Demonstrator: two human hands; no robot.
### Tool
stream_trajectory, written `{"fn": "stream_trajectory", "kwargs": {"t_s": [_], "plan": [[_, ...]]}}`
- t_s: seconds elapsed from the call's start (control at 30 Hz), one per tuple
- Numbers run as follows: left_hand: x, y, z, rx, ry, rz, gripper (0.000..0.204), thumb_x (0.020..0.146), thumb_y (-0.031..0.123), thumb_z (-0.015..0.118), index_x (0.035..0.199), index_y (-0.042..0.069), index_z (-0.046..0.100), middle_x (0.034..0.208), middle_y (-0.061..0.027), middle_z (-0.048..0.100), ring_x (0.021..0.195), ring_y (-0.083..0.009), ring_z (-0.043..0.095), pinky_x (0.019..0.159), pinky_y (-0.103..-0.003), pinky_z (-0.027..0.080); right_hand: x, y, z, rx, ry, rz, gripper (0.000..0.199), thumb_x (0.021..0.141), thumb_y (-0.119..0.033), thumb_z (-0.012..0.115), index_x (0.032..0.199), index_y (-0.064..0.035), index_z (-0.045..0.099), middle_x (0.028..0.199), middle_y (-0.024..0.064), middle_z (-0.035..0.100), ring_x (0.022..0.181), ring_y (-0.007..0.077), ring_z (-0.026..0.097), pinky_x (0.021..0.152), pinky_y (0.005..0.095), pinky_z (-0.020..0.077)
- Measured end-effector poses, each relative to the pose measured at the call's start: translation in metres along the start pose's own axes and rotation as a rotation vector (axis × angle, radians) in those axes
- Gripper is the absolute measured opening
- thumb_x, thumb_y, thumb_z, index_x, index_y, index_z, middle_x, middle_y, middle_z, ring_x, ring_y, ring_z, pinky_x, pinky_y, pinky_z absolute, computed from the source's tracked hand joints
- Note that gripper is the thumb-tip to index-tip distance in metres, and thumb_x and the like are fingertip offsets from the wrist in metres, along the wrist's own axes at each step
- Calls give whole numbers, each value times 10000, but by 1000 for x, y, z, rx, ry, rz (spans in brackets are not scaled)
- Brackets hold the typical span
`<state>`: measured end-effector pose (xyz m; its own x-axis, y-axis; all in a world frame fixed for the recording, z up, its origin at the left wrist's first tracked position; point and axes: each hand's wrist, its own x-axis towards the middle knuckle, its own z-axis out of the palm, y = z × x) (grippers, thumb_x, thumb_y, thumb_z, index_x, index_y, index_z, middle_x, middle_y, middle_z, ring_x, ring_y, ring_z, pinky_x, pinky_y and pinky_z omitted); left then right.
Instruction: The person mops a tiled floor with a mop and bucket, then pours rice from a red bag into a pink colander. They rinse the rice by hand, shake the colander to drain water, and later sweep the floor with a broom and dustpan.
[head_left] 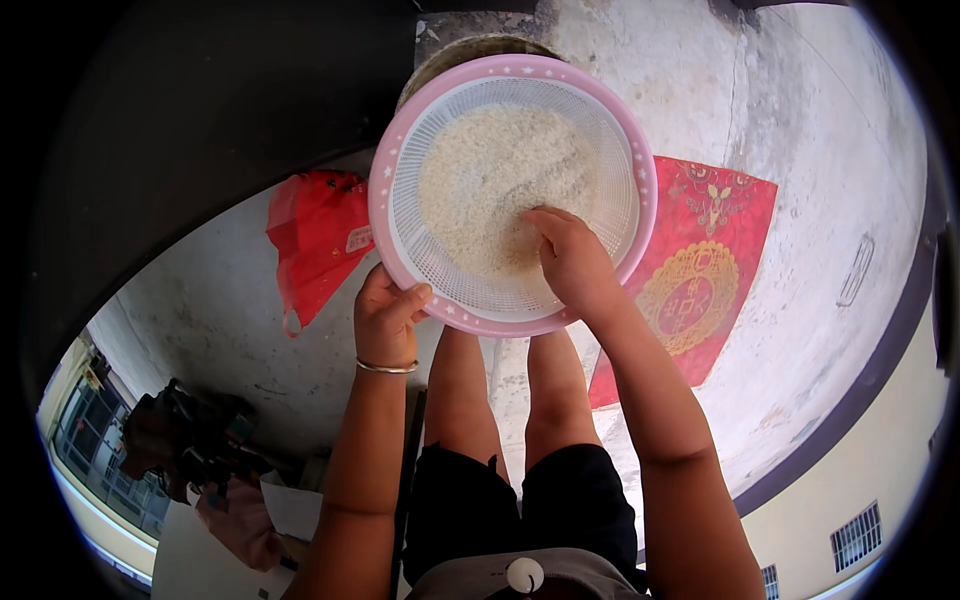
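Basket (512, 324) | left hand (384, 325): I'm grasping it | right hand (575, 262): I'm touching grains (490, 165), cannot tell its grip

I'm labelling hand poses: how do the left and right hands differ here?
The left hand holds the basket by its rim, while the right hand touches the grains inside. The left hand has a bangle at its wrist; the right hand has none. Both hands are ungloved.
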<state>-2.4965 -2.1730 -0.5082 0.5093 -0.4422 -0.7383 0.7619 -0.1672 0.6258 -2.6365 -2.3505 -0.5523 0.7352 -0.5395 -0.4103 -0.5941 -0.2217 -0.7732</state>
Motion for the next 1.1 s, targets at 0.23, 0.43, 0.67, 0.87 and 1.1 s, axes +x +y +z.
{"fn": "stream_trajectory", "kwargs": {"t_s": [0.23,0.43,0.67,0.87,1.1], "plan": [[0,2,-1,-18,-9,14,365,739,-36,541,1101,-32,495,988,-101,593,865,-178,594,764,-301,494,0,-7,-50,252,349,49,282,806,83,450,1035,-6,588,996,136,612,878,212,605,729,278,484],[-2,3,1,-16,21,4,359,736,-33,543,1092,-32,500,973,-99,597,854,-176,595,754,-301,495,-29,12,-65,142,588,-109,333,779,135,428,1027,-17,590,1019,104,607,959,181,565,828,282,441],[-7,6,6,11,64,28,354,736,-36,542,1087,-38,499,974,-108,597,844,-172,594,744,-290,494,-46,16,-52,245,589,3,275,791,122,468,991,-15,598,966,99,606,862,167,575,774,272,458],[-13,13,15,65,39,72,344,740,-27,551,1079,-48,499,979,-110,595,841,-159,589,744,-280,488,-7,-17,-17,240,325,25,167,769,54,578,912,-23,619,807,85,607,651,175,582,593,247,473],[-17,9,24,66,-3,62,336,747,-16,575,1073,-50,501,979,-99,594,841,-142,577,747,-268,478,43,-23,19,35,327,14,114,722,-29,636,829,-19,599,764,107,583,650,242,591,610,313,486]]}}
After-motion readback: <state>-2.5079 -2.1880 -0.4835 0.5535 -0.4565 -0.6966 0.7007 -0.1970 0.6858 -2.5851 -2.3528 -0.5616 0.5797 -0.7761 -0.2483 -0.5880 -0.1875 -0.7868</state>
